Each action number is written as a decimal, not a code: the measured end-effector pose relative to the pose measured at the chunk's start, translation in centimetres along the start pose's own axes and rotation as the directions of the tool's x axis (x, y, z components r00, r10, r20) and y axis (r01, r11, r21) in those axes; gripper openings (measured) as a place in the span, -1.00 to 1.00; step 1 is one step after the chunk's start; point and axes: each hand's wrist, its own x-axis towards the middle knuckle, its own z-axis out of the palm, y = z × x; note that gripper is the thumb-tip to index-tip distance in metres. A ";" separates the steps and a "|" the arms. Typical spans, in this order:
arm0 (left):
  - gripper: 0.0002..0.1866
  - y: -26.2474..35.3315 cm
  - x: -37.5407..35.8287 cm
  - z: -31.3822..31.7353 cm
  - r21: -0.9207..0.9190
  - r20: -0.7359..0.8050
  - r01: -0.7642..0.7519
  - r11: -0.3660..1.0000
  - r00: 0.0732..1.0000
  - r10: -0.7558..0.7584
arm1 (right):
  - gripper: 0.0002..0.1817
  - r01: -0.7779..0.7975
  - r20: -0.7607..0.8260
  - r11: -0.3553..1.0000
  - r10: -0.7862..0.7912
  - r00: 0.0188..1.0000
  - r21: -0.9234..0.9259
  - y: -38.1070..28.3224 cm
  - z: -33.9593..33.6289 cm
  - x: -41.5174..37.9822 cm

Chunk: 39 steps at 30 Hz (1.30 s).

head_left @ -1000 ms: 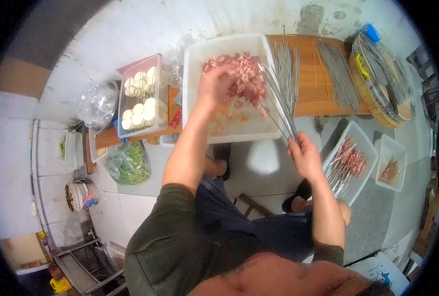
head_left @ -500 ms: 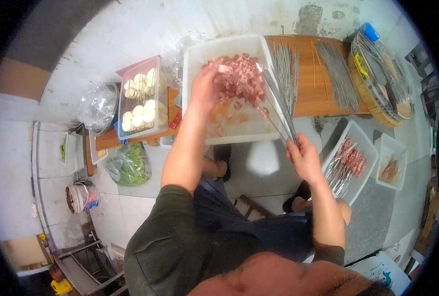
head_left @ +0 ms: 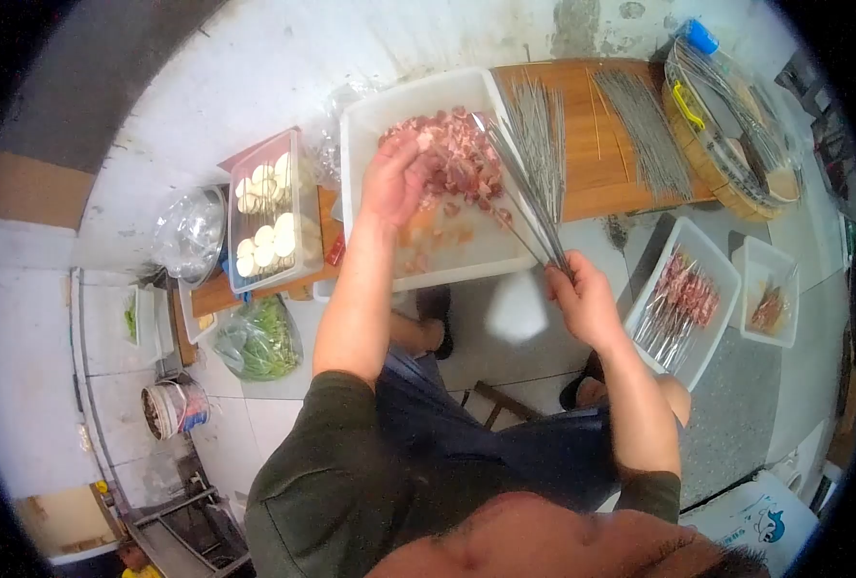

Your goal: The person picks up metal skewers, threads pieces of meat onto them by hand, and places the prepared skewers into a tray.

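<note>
My right hand [head_left: 582, 297] is closed around a bundle of metal skewers [head_left: 529, 188] slanting up over the near right corner of a white plastic tub. One skewer stands apart from the bundle, with a little meat [head_left: 501, 214] near its tip. My left hand [head_left: 393, 181] is over the left side of the cut meat [head_left: 462, 154], its fingers curled together around a pale piece of meat [head_left: 424, 141]. The fingertips are partly blurred. Reddish liquid and scraps lie on the bottom of the white tub [head_left: 349, 144].
Loose metal skewers [head_left: 536, 135] lie right of the tub on the wooden table [head_left: 582, 144]. A round basket [head_left: 707, 159] stands beyond. Low on the right, a white bin [head_left: 733, 279] holds threaded meat skewers. Left are a box of skewered white rounds [head_left: 276, 217] and bagged greens [head_left: 264, 337].
My left hand has turned slightly, and its fingers have shifted at the meat. The skewer bundle has tilted a little in my right hand. The whole view has shifted slightly.
</note>
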 end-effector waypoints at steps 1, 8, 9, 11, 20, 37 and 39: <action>-0.78 0.0 0.0 0.0 -0.001 0.029 -0.001 1.000 1.000 0.001 | -0.85 0.012 -0.006 1.000 -0.012 1.000 0.010 0.5 0.1 0.1; -0.79 0.4 -0.5 0.6 -0.006 0.016 -0.063 0.998 0.998 0.064 | -0.85 0.003 -0.009 1.000 -0.003 1.000 0.002 -0.3 -0.2 -0.3; -0.80 0.6 -0.6 0.8 -0.005 0.016 -0.074 0.997 0.997 0.074 | -0.85 0.002 -0.010 1.000 -0.002 1.000 0.005 -0.3 -0.3 -0.3; -0.78 0.7 -0.7 1.0 0.029 -0.022 -0.091 0.995 0.996 0.092 | -0.84 -0.002 -0.012 1.000 0.002 1.000 0.012 -0.3 -0.2 -0.4; -0.70 0.4 -0.8 1.2 0.156 -0.027 -0.078 0.985 0.996 0.083 | -0.81 0.000 -0.010 1.000 0.000 1.000 0.000 -0.3 -0.1 -0.2; -0.77 0.3 -0.8 0.6 0.149 0.094 0.095 0.984 0.989 -0.110 | -0.83 -0.001 -0.012 1.000 0.001 1.000 -0.007 0.5 0.2 0.4; -0.78 0.0 -0.5 -0.1 0.105 0.098 0.101 0.989 0.989 -0.111 | -0.83 -0.012 -0.008 1.000 0.012 1.000 -0.003 0.4 0.2 0.5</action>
